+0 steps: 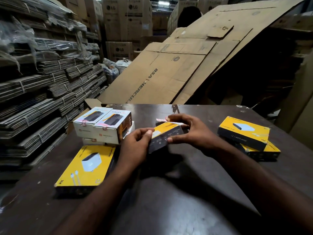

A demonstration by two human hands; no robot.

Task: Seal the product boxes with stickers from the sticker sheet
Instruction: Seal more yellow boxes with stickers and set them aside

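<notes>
Both hands hold one yellow and black product box (166, 135) above the dark table (177, 192), tilted with its black side toward me. My left hand (135, 146) grips its left end with thumb on top. My right hand (188, 129) grips its right end, fingers curled over the far edge. Just behind the box, a white strip with pink marks, the sticker sheet (160, 119), shows at my right fingertips; whether those fingers hold it is unclear.
A yellow box (86, 167) lies flat at the left. Behind it stand stacked white boxes (103, 124) with pink stickers on their edges. Two yellow boxes (243, 132) are stacked at the right. Flattened cardboard (169, 73) leans behind the table; bundled cardboard fills the left.
</notes>
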